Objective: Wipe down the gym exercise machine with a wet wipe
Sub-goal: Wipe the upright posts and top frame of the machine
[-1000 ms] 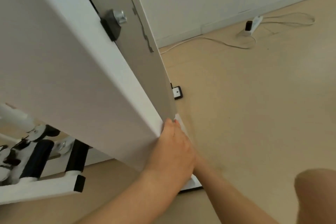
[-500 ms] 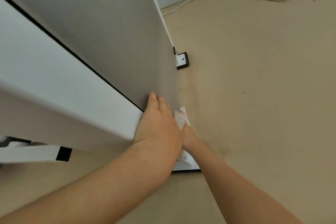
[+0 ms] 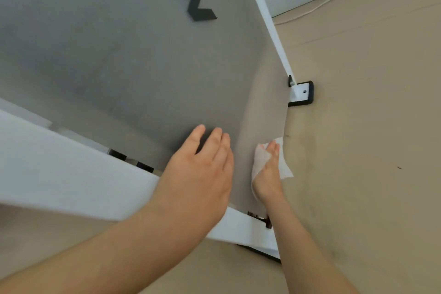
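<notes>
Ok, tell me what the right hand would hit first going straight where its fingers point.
Likely the white post near its foot bracket: the right hand, pressing the wipe, points along the grey panel toward it. Depth is unclear.

Only two hands and two forearms of the person show. The left hand [image 3: 200, 174] looks broad and large in the view, with a wide back and thick fingers [image 3: 216, 142]. The right hand [image 3: 268, 174], to the right of the left hand, looks smaller and more narrow. The left forearm [image 3: 107, 253] is bare from the wrist to the picture edge, and the right forearm [image 3: 303, 253] also. The skin looks smooth. The nails are too blurred to tell.
</notes>
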{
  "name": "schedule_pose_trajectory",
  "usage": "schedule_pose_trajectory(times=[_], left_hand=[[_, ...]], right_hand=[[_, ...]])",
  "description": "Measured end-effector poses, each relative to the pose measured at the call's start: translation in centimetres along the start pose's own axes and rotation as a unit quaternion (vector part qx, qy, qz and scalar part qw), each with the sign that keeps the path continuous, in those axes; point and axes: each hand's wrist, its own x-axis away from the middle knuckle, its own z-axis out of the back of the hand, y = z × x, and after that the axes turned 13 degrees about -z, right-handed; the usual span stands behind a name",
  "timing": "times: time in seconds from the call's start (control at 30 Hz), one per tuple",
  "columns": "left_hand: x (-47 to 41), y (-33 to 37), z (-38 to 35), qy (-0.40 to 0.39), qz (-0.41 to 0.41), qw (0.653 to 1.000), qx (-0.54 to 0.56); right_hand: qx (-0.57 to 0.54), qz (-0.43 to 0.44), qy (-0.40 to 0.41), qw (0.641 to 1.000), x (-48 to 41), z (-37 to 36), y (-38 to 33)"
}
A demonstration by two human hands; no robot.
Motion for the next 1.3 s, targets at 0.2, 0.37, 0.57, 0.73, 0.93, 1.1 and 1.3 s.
schedule_pose_trajectory(times=[0.2,0.37,0.57,0.73,0.93,1.1,1.3], left_hand=[[0.1,-0.9,1.2,0.163,0.066,0.981,0.083],[3.6,-2.4,1.3,0.100,0.042,0.994,0.030],[4.3,-2.8,2.5,0.126,0.068,0.989,-0.017],[7.1,-6.8,5.6,0.173,0.137,0.975,-0.041],[8.7,-7.9,5.2,0.180,0.092,0.974,-0.099],[8.6,-8.0,5.6,0.232,0.045,0.968,-0.084],[9.9,-5.9,3.3,0.112,-0.016,0.986,-0.126]], right_hand=[[0.131,0.288,0.081,0.945,7.7,-2.4,-9.4],[0.033,0.321,0.032,0.946,6.7,-2.6,-9.8],[0.067,0.204,0.007,0.977,6.9,-1.3,-11.1],[0.086,0.455,0.026,0.886,14.1,-3.3,-15.1],[-0.016,0.177,-0.002,0.984,6.7,-1.7,-11.5],[0.015,0.446,-0.028,0.894,15.3,-3.9,-15.4],[0.008,0.283,-0.014,0.959,12.4,-2.7,-11.4]])
